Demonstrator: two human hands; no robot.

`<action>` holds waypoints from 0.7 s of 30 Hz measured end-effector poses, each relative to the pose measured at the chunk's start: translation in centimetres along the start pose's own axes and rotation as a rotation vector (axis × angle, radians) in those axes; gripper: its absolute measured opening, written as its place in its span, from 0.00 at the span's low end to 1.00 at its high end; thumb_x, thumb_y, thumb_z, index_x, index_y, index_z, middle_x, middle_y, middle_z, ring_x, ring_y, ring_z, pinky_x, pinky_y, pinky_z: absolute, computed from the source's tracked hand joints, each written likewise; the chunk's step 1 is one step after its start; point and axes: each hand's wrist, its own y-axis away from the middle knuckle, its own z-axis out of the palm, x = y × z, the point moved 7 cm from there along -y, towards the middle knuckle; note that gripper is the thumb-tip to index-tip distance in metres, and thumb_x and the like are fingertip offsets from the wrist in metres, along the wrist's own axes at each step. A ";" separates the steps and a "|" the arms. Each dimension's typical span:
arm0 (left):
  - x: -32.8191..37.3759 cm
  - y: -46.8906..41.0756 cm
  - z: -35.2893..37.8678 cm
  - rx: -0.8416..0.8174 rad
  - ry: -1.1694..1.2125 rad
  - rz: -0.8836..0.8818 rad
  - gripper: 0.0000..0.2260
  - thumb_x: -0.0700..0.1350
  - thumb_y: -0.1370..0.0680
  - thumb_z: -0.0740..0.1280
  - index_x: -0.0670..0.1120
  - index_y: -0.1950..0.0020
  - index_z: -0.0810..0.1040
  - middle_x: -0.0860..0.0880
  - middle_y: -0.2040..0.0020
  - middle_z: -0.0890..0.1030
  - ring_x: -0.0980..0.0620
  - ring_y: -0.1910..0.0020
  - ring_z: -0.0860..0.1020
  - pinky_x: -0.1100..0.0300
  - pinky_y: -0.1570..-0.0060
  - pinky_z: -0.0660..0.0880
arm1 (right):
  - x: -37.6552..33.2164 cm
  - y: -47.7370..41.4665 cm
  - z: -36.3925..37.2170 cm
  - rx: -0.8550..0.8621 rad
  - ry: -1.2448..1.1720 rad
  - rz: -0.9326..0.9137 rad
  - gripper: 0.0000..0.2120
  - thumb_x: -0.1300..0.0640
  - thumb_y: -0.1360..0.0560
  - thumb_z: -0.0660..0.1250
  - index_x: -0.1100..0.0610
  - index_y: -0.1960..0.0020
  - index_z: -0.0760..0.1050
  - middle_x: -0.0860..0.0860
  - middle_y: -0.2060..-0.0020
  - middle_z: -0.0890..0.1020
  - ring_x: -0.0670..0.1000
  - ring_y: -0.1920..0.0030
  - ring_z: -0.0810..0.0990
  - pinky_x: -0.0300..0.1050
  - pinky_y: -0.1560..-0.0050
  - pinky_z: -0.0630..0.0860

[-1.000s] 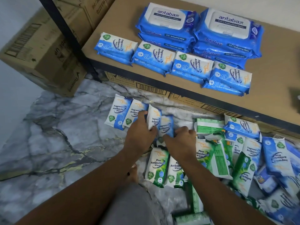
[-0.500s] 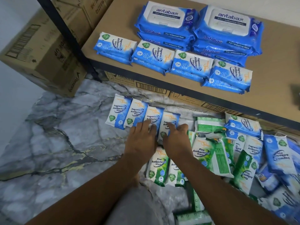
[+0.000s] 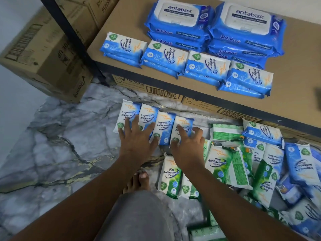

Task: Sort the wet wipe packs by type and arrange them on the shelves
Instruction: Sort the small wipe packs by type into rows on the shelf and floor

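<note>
Fragrance-free packs point(image 3: 152, 125) in a floor row, left hand point(image 3: 137, 140) and right hand point(image 3: 188, 145) spread on them

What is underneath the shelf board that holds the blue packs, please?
Cardboard boxes printed Rexona sit under the shelf; only their front strips with barcodes show. The board covers the rest, so their depth and anything behind them cannot be seen.

single wide-angle head-worn view, looking steeply down; close over marble floor point(image 3: 52, 153) and low shelf point(image 3: 298, 66)

Bare marble floor point(image 3: 57, 153) lies left; jumbled packs point(image 3: 260, 167) crowd right.
</note>
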 end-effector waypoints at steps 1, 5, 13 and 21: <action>-0.1 0.1 0.1 0.003 0.005 0.007 0.24 0.63 0.22 0.59 0.61 0.26 0.63 0.41 0.22 0.56 0.33 0.23 0.50 0.31 0.30 0.58 | -0.4 0.3 0.0 0.011 0.033 -0.019 0.28 0.43 0.22 0.61 0.44 0.23 0.61 0.58 0.30 0.57 0.62 0.32 0.61 0.57 0.34 0.67; -0.1 0.4 -0.1 0.025 -0.010 0.013 0.25 0.65 0.22 0.60 0.58 0.27 0.65 0.41 0.24 0.59 0.33 0.24 0.52 0.31 0.30 0.59 | -1.0 0.9 1.3 -0.036 0.113 -0.033 0.29 0.37 0.24 0.62 0.40 0.24 0.61 0.56 0.27 0.55 0.60 0.31 0.58 0.58 0.35 0.65; -0.4 -0.3 -0.2 0.036 -0.018 0.020 0.27 0.67 0.26 0.63 0.55 0.32 0.70 0.39 0.29 0.66 0.31 0.27 0.58 0.31 0.35 0.65 | -1.4 -0.2 1.5 0.029 0.123 0.063 0.24 0.42 0.21 0.62 0.41 0.27 0.63 0.56 0.31 0.59 0.60 0.35 0.62 0.56 0.37 0.65; 0.0 -0.4 -0.5 0.034 -0.069 0.036 0.26 0.66 0.26 0.65 0.54 0.33 0.71 0.39 0.29 0.64 0.32 0.26 0.57 0.28 0.34 0.62 | -1.5 0.1 1.2 0.052 0.108 0.062 0.23 0.41 0.22 0.61 0.41 0.28 0.64 0.56 0.30 0.59 0.60 0.34 0.62 0.58 0.37 0.63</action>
